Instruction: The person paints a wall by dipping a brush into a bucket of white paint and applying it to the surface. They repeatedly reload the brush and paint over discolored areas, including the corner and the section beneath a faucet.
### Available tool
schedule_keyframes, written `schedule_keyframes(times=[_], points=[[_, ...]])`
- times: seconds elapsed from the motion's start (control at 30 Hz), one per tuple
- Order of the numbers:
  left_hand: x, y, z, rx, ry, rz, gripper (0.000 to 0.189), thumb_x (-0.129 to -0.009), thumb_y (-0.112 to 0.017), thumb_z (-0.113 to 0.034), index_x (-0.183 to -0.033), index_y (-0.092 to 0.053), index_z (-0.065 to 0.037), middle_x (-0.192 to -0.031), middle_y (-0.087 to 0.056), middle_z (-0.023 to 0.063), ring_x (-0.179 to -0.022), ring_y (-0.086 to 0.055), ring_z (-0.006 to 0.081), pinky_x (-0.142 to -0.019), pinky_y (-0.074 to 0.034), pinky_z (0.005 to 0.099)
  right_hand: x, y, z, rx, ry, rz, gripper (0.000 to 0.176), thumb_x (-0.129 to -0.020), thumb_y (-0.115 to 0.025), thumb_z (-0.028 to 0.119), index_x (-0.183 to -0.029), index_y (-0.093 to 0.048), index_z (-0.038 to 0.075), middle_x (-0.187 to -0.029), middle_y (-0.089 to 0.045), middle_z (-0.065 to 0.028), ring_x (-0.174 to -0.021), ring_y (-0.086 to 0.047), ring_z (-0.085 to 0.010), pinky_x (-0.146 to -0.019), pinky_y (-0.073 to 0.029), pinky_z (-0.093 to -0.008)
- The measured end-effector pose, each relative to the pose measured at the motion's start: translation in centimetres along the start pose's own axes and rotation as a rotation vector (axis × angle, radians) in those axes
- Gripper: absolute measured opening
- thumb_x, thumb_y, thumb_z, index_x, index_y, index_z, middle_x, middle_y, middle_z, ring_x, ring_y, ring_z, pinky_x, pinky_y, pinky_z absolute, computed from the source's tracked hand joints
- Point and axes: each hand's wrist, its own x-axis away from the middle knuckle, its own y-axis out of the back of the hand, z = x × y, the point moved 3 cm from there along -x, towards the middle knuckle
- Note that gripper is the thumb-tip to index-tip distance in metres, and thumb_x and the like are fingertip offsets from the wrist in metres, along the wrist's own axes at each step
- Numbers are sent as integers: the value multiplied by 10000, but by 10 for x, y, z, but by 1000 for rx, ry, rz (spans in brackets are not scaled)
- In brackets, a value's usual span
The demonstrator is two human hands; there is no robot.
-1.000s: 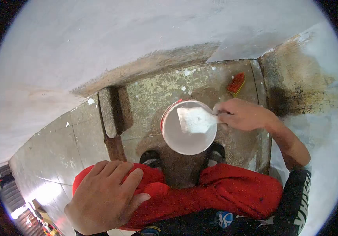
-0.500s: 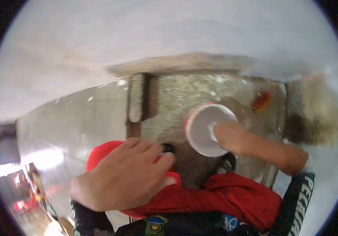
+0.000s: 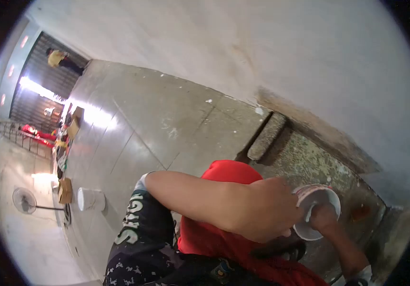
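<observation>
A white bucket [image 3: 331, 195] with pale grey contents stands on the stained floor at the lower right. My right hand [image 3: 323, 218] reaches into its mouth, closed on a small white object [image 3: 308, 213] that I cannot make out. My left hand [image 3: 269, 209] is beside the bucket's left rim, above my red-clothed knee, with its fingers curled together; whether it holds anything is hidden.
A red scraper-like item [image 3: 360, 213] lies right of the bucket. A concrete block [image 3: 268, 137] sits near the wall. At the left are another white bucket [image 3: 90, 199], a fan [image 3: 24, 200], a cardboard box [image 3: 65, 190] and a distant person [image 3: 58, 58].
The view has swung towards the left side of the room. My left hand has moved across to the bucket, its fingers now curled. My right hand remains in the bucket.
</observation>
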Motion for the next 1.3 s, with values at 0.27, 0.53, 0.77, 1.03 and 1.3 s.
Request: schedule_keyframes(times=[0.27, 0.53, 0.77, 1.03, 1.3], points=[[13, 5, -1, 39, -22, 70, 339, -924, -569, -354, -1004, -569, -25, -947, -625, 133, -926, -615, 305, -809, -459, 410, -2, 14, 5, -56, -68, 108, 282, -797, -631, 226, -959, -729, 16, -968, -703, -195, -897, -682, -356, -867, -509, -488], [0, 28, -4, 1, 74, 112, 347, -912, -586, -352, -1072, -576, -45, -1017, -609, 130, -989, -599, 300, -893, -454, 409, 49, 80, -2, -329, -168, 165, 286, -769, -673, 156, -997, -672, -16, -961, -678, -242, -926, -667, -369, -855, -517, -464], [-11, 28, -12, -57, 81, 74, 357, -920, -589, -339, -1079, -577, -19, -977, -603, 130, -963, -592, 297, -889, -456, 396, 109, 84, -29, -654, -174, -190, 330, -819, -683, 255, -1025, -624, 4, -925, -656, -232, -899, -629, -406, -816, -487, -475], [-25, 28, -18, -72, 62, 88, 364, -908, -606, -333, -1078, -573, -13, -1016, -623, 155, -1001, -599, 317, -901, -452, 414, 153, 75, -71, -1037, -80, -462, 284, -860, -674, 260, -934, -614, -8, -800, -622, -197, -758, -625, -346, -702, -483, -415], [-35, 27, -19, -50, 81, 101, 364, -916, -593, -348, -1076, -577, -22, -1048, -634, 164, -1035, -602, 327, -930, -454, 435, 114, 0, -89, -810, -289, -915, 259, -950, -513, 254, -1024, -529, 6, -814, -567, -216, -738, -581, -384, -668, -441, -478]])
